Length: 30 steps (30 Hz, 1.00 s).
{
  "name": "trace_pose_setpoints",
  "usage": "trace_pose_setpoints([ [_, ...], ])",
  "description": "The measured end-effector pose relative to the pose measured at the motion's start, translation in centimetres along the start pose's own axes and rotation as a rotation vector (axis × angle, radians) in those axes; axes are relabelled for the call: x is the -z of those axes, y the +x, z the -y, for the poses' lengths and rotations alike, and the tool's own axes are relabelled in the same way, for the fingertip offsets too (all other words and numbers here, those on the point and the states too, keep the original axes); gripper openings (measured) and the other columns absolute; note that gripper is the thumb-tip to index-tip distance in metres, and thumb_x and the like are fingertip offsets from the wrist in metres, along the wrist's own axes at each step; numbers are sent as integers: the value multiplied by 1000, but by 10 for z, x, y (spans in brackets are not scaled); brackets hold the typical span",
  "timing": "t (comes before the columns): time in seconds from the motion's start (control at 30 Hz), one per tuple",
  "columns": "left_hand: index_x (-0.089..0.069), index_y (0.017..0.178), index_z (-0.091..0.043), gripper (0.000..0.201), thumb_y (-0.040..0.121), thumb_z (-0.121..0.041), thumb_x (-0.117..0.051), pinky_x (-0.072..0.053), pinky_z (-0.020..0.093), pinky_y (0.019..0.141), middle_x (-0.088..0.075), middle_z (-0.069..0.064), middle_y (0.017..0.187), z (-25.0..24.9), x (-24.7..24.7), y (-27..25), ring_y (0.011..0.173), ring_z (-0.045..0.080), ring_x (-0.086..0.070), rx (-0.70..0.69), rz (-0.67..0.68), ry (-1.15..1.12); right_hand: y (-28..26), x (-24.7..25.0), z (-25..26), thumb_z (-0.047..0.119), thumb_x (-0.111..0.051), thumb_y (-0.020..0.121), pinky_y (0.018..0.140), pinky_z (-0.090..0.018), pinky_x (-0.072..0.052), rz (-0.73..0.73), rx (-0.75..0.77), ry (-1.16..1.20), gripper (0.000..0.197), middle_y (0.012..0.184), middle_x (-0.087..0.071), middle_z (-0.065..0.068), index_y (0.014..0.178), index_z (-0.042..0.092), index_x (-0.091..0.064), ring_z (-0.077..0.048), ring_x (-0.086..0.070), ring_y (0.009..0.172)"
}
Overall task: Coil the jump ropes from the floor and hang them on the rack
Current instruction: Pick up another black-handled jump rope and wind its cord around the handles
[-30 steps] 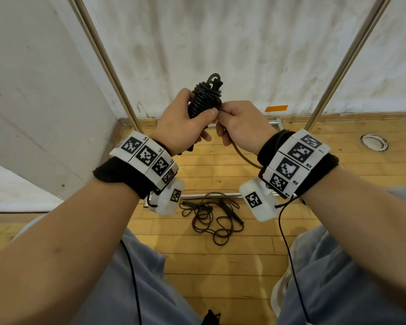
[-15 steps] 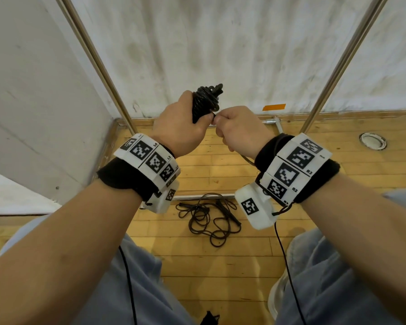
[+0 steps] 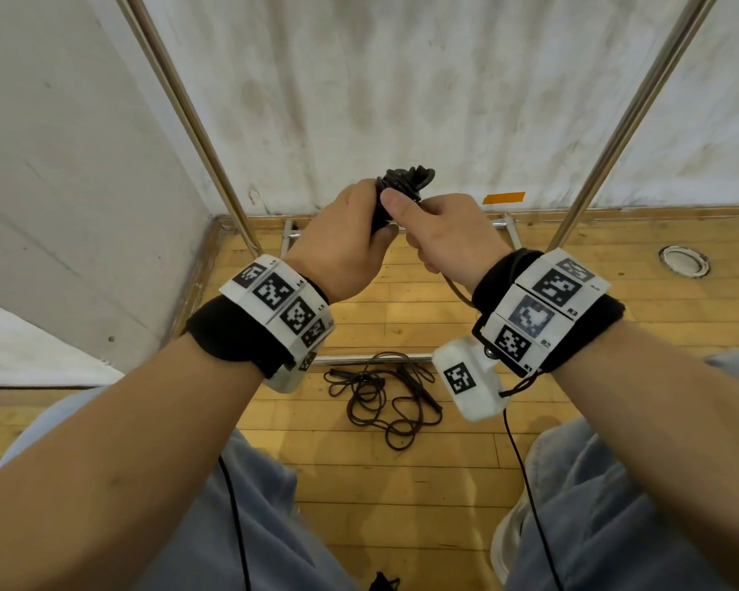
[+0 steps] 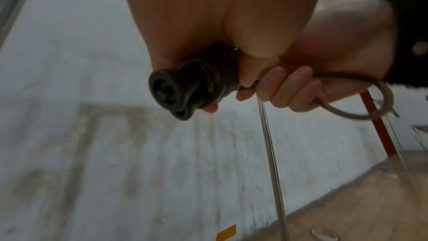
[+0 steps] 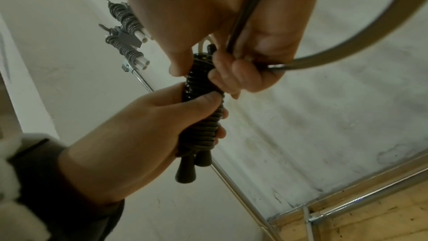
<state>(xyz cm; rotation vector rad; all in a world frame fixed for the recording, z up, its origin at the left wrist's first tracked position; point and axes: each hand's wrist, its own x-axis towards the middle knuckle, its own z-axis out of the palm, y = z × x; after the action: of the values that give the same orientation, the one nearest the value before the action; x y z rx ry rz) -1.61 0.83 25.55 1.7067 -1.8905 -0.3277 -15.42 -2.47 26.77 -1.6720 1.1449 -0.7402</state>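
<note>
A black jump rope is wound tightly round its two handles into a coiled bundle. My left hand grips this bundle upright at chest height. My right hand pinches the rope's free end against the bundle's top, and a loose loop trails under my right wrist. A second black jump rope lies tangled on the wooden floor below my wrists. The rack's metal uprights stand on either side, in front of the wall.
Higher on the rack, coiled ropes with white handles hang from a bar. The rack's base bars lie on the floor near the loose rope. A round floor fitting sits at the right. White walls close the corner at left and ahead.
Both hands have shifted slightly with the bundle. The right thumb now lies over the bundle's top, and less of the bundle shows above the hands. The rope on the floor is unmoved.
</note>
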Motion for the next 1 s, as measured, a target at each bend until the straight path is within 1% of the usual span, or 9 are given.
trace_pose_setpoints([
  [0.1, -42, 134, -12, 38, 99, -24, -48, -45, 15, 66, -60, -2, 97, -4, 10, -2, 80, 9, -57, 76, 79, -229, 3, 7, -1, 53, -55, 87, 52, -33, -27, 6, 21, 68, 46, 67, -36, -10, 72, 10, -49, -17, -30, 50],
  [0.2, -41, 135, -14, 34, 101, -18, -43, -54, 43, 82, -61, 21, 112, -8, 22, -4, 93, 33, -63, 206, 173, -517, 5, 13, -5, 51, -54, 89, 50, -28, -28, 40, 78, 70, 44, 64, -39, -8, 76, 8, -54, -13, -32, 47],
  [0.27, -42, 132, -12, 33, 100, -16, -46, -55, 47, 85, -61, 25, 113, -8, 26, -4, 100, 35, -64, 209, 196, -511, 5, 13, -6, 50, -52, 90, 52, -29, -31, 45, 116, 28, 46, 66, -42, -10, 74, 6, -55, -13, -35, 48],
  [0.4, -44, 133, -14, 37, 97, -19, -52, -58, 44, 73, -61, 22, 109, -4, 27, -1, 92, 37, -66, 218, 157, -502, 10, 10, -8, 55, -41, 93, 51, -21, -44, 40, 107, -99, 51, 57, -55, 5, 68, 14, -58, -4, -46, 43],
  [0.53, -41, 137, -17, 48, 93, -24, -59, -59, 39, 68, -59, 4, 105, 1, 20, 0, 83, 28, -69, 245, 104, -378, 12, 10, -7, 56, -39, 93, 40, -8, -38, 57, 69, -207, 51, 38, -51, 11, 61, 18, -53, 0, -46, 36],
  [0.63, -45, 133, -21, 50, 88, -27, -66, -58, 23, 60, -58, -3, 102, 6, 17, 1, 76, 14, -68, 252, 91, -314, 14, 11, -7, 55, -44, 92, 49, -22, -40, 69, 88, -280, 54, 51, -47, -1, 66, 8, -52, -12, -46, 46],
  [0.73, -54, 119, -22, 43, 81, -31, -73, -51, 12, 58, -61, -10, 94, 7, 18, 2, 73, 1, -64, 241, 85, -304, 13, 10, -4, 45, -49, 93, 55, -27, -34, 116, 161, -225, 44, 60, -42, -4, 67, 10, -51, -14, -38, 51],
  [0.87, -60, 108, -15, 36, 77, -25, -76, -54, 17, 61, -68, -6, 83, 2, 23, 4, 67, 4, -67, 243, 99, -454, 11, 14, -3, 41, -47, 96, 46, -19, -34, 109, 204, -63, 44, 49, -44, 5, 61, 14, -52, -7, -38, 41],
  [1.0, -54, 111, -13, 40, 78, -20, -73, -52, 23, 57, -64, -5, 80, -2, 18, 5, 63, 6, -61, 238, 14, -479, 8, 14, -3, 49, -40, 96, 48, -17, -41, 104, 182, -106, 53, 52, -53, 1, 64, 10, -57, -9, -45, 42],
])
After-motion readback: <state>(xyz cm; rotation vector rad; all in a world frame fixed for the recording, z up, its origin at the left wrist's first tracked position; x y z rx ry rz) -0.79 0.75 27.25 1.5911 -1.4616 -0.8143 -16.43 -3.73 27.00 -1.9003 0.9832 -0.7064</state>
